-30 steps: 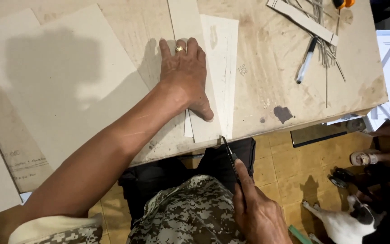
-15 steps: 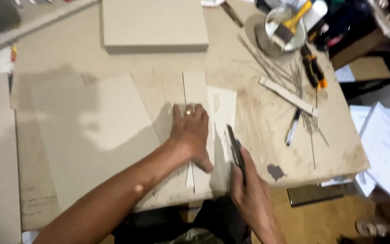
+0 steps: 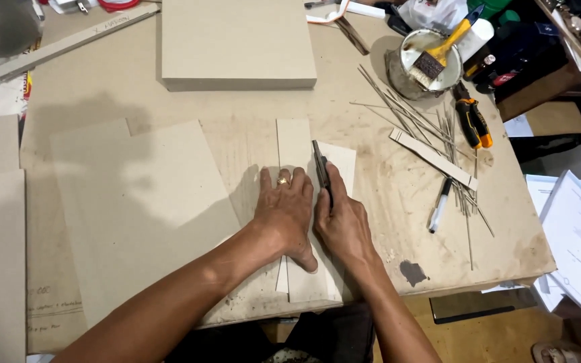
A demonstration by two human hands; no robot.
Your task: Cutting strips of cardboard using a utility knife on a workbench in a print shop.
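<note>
The left hand (image 3: 285, 214) lies flat, fingers spread, pinning the narrow pale cardboard strip (image 3: 295, 144) as a cutting guide, while the right hand (image 3: 341, 222), grip closed round the dark utility knife (image 3: 321, 168), sets the blade along the strip's right edge

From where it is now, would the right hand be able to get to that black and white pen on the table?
Probably yes. The pen lies in the open just right of the right hand, but that hand holds a knife.
</note>
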